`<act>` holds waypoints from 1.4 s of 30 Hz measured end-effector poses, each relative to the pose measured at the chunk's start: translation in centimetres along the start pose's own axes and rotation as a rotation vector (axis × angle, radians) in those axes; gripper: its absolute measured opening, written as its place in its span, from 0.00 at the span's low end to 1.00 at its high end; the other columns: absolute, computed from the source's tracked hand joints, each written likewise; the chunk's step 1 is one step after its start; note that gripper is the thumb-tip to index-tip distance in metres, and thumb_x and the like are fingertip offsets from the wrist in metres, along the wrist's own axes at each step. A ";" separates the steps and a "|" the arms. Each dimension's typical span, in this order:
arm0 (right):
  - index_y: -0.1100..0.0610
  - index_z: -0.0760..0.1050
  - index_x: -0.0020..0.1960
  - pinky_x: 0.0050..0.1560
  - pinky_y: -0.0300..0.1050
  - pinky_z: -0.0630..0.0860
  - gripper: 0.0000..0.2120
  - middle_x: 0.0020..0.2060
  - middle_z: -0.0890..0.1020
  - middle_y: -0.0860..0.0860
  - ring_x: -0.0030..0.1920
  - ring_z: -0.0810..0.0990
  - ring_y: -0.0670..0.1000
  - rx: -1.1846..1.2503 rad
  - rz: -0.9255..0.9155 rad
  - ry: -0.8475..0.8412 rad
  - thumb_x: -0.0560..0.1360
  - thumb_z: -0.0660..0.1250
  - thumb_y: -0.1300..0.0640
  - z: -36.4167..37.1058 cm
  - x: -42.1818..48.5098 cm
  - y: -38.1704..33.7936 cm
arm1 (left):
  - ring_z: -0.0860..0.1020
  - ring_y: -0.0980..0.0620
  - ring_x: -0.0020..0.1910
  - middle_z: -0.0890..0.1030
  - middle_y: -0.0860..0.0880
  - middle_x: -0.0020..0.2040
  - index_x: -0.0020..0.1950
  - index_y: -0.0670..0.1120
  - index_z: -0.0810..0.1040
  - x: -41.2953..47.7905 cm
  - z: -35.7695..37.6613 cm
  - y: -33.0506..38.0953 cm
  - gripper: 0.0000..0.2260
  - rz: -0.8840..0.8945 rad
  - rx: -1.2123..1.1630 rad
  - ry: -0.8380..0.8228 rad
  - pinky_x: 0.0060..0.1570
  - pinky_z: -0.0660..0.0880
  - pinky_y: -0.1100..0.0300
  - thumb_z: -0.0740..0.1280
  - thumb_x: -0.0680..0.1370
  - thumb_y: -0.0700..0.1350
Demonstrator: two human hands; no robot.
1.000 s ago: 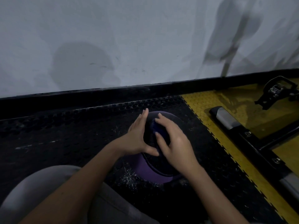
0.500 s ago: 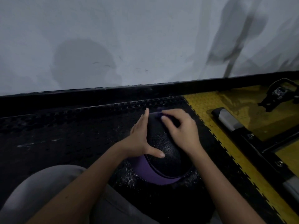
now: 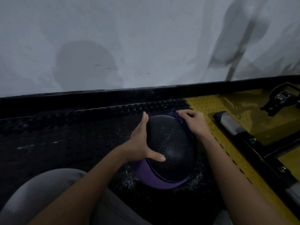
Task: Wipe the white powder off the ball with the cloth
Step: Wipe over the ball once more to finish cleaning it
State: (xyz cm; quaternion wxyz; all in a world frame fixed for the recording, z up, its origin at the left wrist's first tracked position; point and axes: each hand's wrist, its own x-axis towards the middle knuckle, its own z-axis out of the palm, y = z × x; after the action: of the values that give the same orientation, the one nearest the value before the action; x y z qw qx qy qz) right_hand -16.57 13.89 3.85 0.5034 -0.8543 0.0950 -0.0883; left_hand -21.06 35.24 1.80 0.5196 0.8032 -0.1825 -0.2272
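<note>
On floor mat (image 3: 65, 135), left hand (image 3: 139, 143) flat against ball (image 3: 172, 148), right hand (image 3: 194, 124) tight around cloth (image 3: 179, 118).

The ball (image 3: 170, 148) sits on the floor mat (image 3: 65, 135) before my knee (image 3: 40, 192), my left hand (image 3: 139, 143) on its left side, my right hand (image 3: 193, 122) holding the cloth (image 3: 180, 118) against its far right side, the wall (image 3: 129, 46) behind, a metal frame (image 3: 253, 143) to the right.

One ball (image 3: 170, 151); one cloth (image 3: 176, 114); two hands, a left hand (image 3: 141, 143) and a right hand (image 3: 193, 122); one black mat (image 3: 65, 135); one yellow mat (image 3: 211, 103); two grey pads (image 3: 230, 125) on one frame (image 3: 259, 151); one pedal (image 3: 281, 97).
</note>
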 end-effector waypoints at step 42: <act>0.51 0.84 0.43 0.47 0.41 0.75 0.07 0.42 0.85 0.50 0.45 0.80 0.47 -0.483 -0.256 -0.412 0.72 0.66 0.55 5.5 0.7 -6.2 | 0.42 0.51 0.75 0.38 0.51 0.76 0.73 0.49 0.30 -0.3 0.2 0.7 0.68 -0.289 -0.057 0.146 0.73 0.51 0.49 0.81 0.54 0.52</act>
State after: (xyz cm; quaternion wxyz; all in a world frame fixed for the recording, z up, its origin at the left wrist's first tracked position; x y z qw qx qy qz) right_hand -14.08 21.30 6.66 0.2801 -0.9536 -0.0986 0.0488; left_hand -21.51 34.96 2.42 0.5161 0.8202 -0.0204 -0.2459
